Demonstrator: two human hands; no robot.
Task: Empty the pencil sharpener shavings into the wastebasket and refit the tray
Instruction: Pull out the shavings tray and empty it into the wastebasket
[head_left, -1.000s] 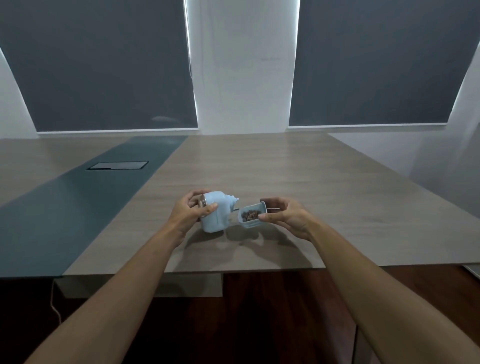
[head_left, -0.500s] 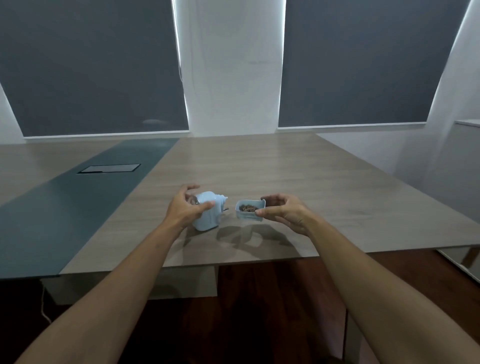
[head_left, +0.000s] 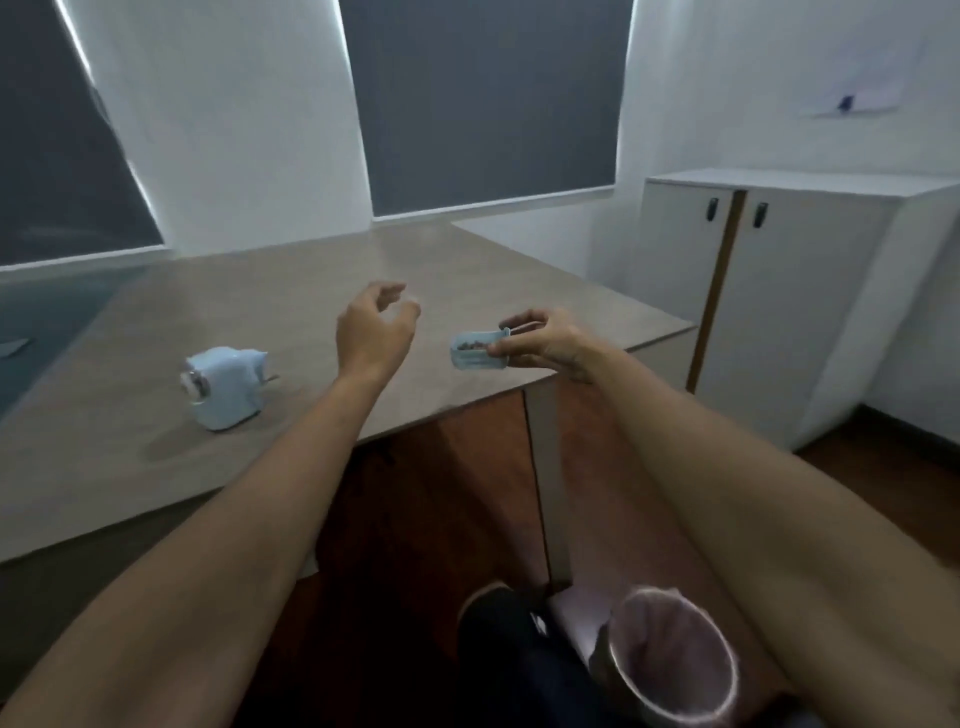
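Note:
The pale blue pencil sharpener (head_left: 224, 387) stands by itself on the wooden table (head_left: 311, 291), to the left. My right hand (head_left: 537, 340) pinches its small blue tray (head_left: 474, 353), level and holding brown shavings, above the table's near right corner. My left hand (head_left: 375, 328) hovers between sharpener and tray, fingers curled apart, holding nothing. A wastebasket (head_left: 672, 660) with a pinkish liner stands on the floor at the bottom right, partly hidden by my right forearm.
A white two-door cabinet (head_left: 779, 291) stands against the right wall. A dark shoe (head_left: 498, 618) rests on the reddish floor beside the wastebasket. A table leg (head_left: 545, 467) descends under the near corner. Dark window blinds fill the back.
My left hand let go of the sharpener, which now stands alone. The view swung right and down, bringing the wastebasket and cabinet into sight. The tray stayed in my right hand.

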